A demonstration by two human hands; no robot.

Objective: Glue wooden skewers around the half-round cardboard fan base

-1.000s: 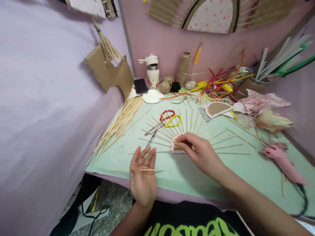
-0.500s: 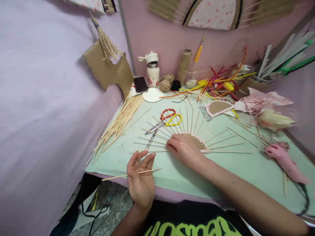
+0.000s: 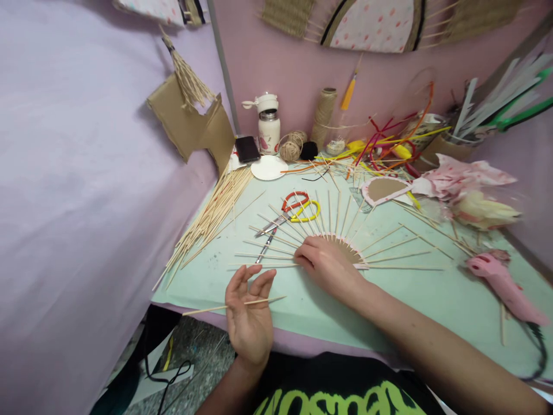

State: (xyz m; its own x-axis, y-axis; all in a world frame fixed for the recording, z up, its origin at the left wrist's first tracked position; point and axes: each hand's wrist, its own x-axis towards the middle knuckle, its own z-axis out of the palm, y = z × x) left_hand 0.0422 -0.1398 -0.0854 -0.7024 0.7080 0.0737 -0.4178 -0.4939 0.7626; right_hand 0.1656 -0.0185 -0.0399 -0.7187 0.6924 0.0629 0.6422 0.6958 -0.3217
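My left hand (image 3: 249, 314) is palm up at the table's near edge, fingers loosely curled, with a thin wooden stick (image 3: 203, 309) lying across them. My right hand (image 3: 326, 266) presses flat, fingers together, on a brown cardboard half-disc (image 3: 348, 251). Several wooden sticks (image 3: 389, 246) fan out from the half-disc like spokes on the green table (image 3: 302, 305).
Scissors with red and yellow handles (image 3: 294, 210) and a small clipper (image 3: 263, 249) lie behind the fan. A heap of sticks (image 3: 211, 216) lies at left. A pink glue gun (image 3: 503, 285) lies at right. A bottle (image 3: 268, 125), twine, phone and coloured strips crowd the back.
My right hand went from pinching the half-disc's left end to lying flat on it. My left hand moved slightly nearer me, the stick tilting in it.
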